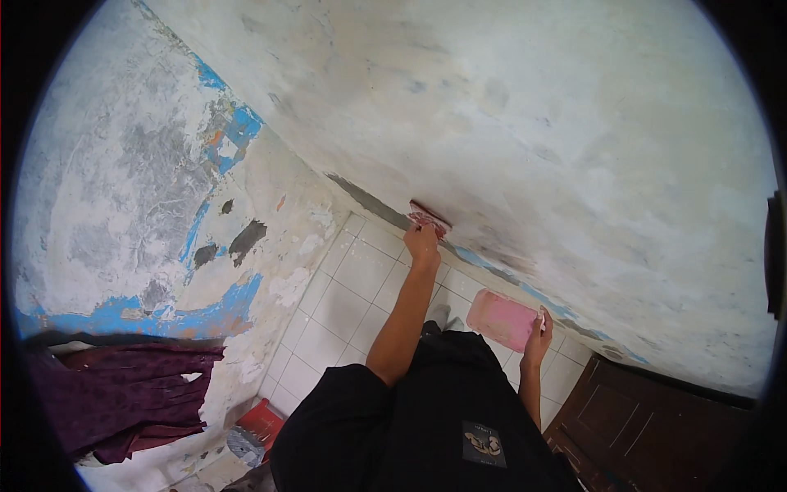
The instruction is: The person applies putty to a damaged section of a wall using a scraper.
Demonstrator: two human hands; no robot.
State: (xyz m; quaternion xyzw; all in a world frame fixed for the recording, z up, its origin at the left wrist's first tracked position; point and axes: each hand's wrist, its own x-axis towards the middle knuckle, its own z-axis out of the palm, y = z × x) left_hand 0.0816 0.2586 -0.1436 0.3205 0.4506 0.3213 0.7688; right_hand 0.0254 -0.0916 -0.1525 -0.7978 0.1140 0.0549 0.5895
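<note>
My left hand (421,243) reaches forward to the low part of the wall (525,107), fingers closed round a red putty spreader (431,218) smeared with whitish paste. The spreader's blade lies at the wall surface, just above a strip of bare grey cement near the floor. In my right hand (537,340) is a pink plastic tray (502,320), gripped at its right end and held level over the floor. Some pale residue shows inside the tray. The palm side of both hands is mostly hidden.
White floor tiles (352,287) run along the wall's foot. On the left stands a patchy wall (147,164) with peeling blue paint, and a dark purple cloth (123,398) hangs there. A red object (262,422) lies lower left; a dark wooden cabinet (631,418) stands lower right.
</note>
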